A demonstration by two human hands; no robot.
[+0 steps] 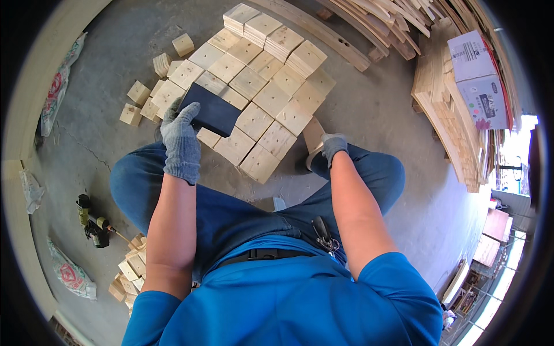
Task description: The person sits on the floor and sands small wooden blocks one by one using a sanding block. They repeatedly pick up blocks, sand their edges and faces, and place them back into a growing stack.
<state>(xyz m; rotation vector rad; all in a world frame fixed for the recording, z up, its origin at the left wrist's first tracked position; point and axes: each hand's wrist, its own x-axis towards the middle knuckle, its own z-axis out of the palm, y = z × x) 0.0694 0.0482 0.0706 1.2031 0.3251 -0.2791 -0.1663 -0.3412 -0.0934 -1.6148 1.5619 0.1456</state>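
My left hand (180,138), in a grey knit glove, grips a dark navy flat rectangular block (214,109) by its left end. The block is over the left part of a large group of pale wooden blocks (249,79). These are packed side by side on the floor, many with a small hole in the top, and some at the far side are stacked higher. My right hand (334,147), also gloved, is by my right knee, just off the near right edge of the group. Its fingers are mostly hidden. A tan object (313,135), partly covered, lies beside it.
Loose wooden blocks (138,92) lie left of the group. More blocks (133,268) and a cordless power tool (92,222) are at my lower left. Plastic bags (72,271) line the left side. Stacked timber (444,115) with cartons (482,98) stands at the right.
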